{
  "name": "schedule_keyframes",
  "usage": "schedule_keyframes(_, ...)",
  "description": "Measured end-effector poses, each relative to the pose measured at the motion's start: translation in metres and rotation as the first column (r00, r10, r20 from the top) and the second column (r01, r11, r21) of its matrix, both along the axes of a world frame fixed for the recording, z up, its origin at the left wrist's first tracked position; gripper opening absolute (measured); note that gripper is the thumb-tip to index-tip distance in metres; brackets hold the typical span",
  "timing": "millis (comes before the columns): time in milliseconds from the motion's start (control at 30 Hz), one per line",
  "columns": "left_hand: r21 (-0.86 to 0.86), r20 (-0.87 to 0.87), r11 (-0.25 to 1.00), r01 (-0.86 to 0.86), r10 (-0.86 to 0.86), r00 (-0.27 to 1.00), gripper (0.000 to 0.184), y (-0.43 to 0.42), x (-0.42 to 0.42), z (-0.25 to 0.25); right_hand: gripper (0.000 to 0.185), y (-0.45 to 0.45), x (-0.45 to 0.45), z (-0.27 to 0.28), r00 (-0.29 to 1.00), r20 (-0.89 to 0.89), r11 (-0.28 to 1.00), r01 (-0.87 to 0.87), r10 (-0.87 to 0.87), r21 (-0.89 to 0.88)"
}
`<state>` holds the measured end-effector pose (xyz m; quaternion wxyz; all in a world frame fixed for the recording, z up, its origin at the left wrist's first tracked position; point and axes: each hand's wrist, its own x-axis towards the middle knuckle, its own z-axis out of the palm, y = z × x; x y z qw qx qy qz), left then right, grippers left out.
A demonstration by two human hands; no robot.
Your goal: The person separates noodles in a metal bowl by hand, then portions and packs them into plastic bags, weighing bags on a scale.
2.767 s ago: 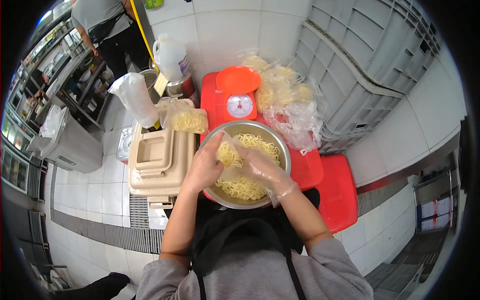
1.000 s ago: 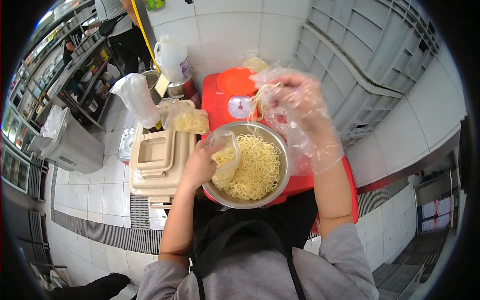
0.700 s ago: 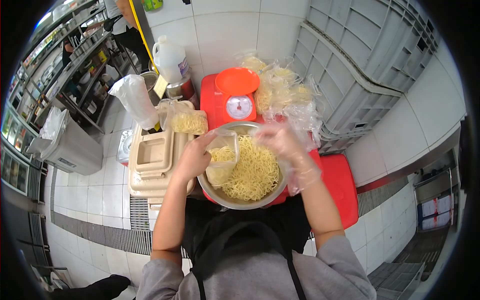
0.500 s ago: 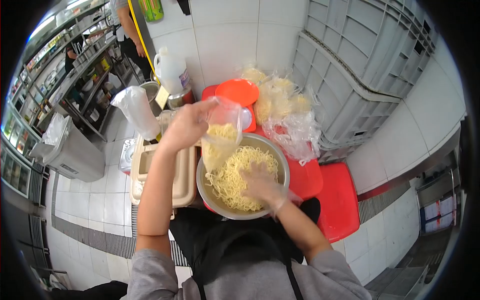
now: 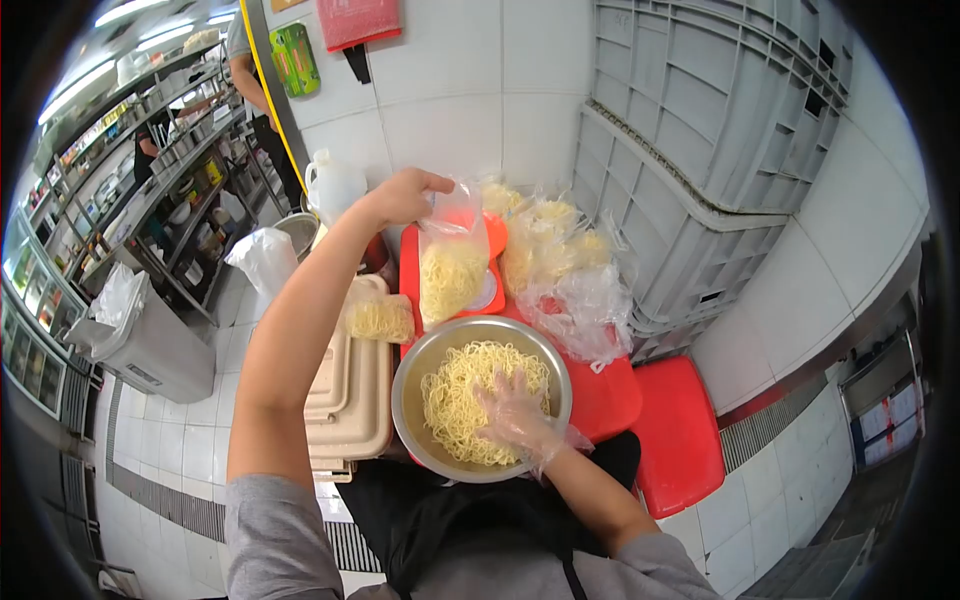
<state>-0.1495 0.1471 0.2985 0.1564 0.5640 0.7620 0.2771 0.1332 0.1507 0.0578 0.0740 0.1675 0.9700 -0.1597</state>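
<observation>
My left hand is closed on the top of a clear plastic bag of noodles, which hangs upright over the back side of a metal bowl. Yellow noodles lie heaped in the bowl. On the right part of that heap rests my right hand, in a clear plastic glove, its fingers spread. Behind the hanging bag, an orange kitchen scale is partly hidden. A second bag of noodles lies on a beige lidded container, beside my left forearm.
More bagged noodles and crumpled plastic lie on the red surface. Grey crates are stacked at the right. A white jug stands by the wall; a grey bin stands left. Another person is at far left.
My left hand has lifted the bag up and back, away from the noodles in the bowl. My right hand stays on the noodles. The view has tilted up slightly.
</observation>
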Motion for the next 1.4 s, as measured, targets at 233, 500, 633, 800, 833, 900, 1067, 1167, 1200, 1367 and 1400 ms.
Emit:
schedule_keyframes(233,0.032,-0.838,0.998,0.049,0.000,0.546,0.079,0.069,-0.048,-0.071,0.082,0.000,0.004,0.003,1.000,-0.015,1.000,-0.005,0.005,0.008)
schedule_keyframes(500,-0.020,-0.710,0.999,0.043,-0.044,0.703,0.075,0.069,-0.025,-0.158,0.081,0.000,0.005,0.001,1.000,-0.027,0.999,-0.012,0.013,0.052)
schedule_keyframes(633,-0.028,-0.678,0.999,0.020,-0.034,0.735,0.064,0.056,-0.009,-0.141,0.081,0.001,0.000,0.008,0.999,0.043,1.000,0.000,-0.001,0.026)
schedule_keyframes(800,0.216,-0.565,0.976,0.021,0.107,0.818,0.029,0.019,0.015,-0.128,0.084,0.005,-0.009,0.000,0.992,0.126,1.000,0.010,-0.011,0.011)
schedule_keyframes(833,0.280,-0.536,0.960,0.016,0.142,0.832,0.026,0.007,0.021,-0.128,0.084,0.004,-0.010,0.000,0.989,0.145,1.000,0.016,-0.016,0.004)
schedule_keyframes(900,0.325,-0.465,0.945,-0.042,0.198,0.863,0.019,-0.018,0.030,-0.138,0.084,0.004,-0.008,0.005,0.990,0.138,1.000,0.020,-0.018,-0.012)
schedule_keyframes(1067,0.457,-0.392,0.888,-0.049,0.250,0.885,0.015,-0.085,0.038,-0.195,0.085,0.003,-0.002,0.010,0.995,0.098,0.999,0.015,-0.012,-0.033)
schedule_keyframes(1167,0.326,-0.065,0.903,-0.279,0.316,0.947,0.014,-0.114,0.049,-0.218,0.085,0.001,0.002,0.014,0.999,0.046,0.999,0.020,-0.018,-0.041)
schedule_keyframes(1200,0.331,-0.063,0.897,-0.293,0.330,0.942,0.014,-0.121,0.051,-0.224,0.084,0.000,0.002,0.017,0.999,0.040,0.998,0.027,-0.025,-0.053)
schedule_keyframes(1367,0.345,-0.030,0.883,-0.319,0.350,0.936,0.017,-0.128,0.047,-0.242,0.081,0.005,0.000,0.018,0.998,0.051,1.000,-0.031,0.031,-0.005)
schedule_keyframes(1400,0.391,-0.054,0.877,-0.280,0.325,0.944,0.019,-0.120,0.048,-0.234,0.077,0.003,0.002,0.036,0.997,0.053,0.998,-0.049,0.047,0.040)
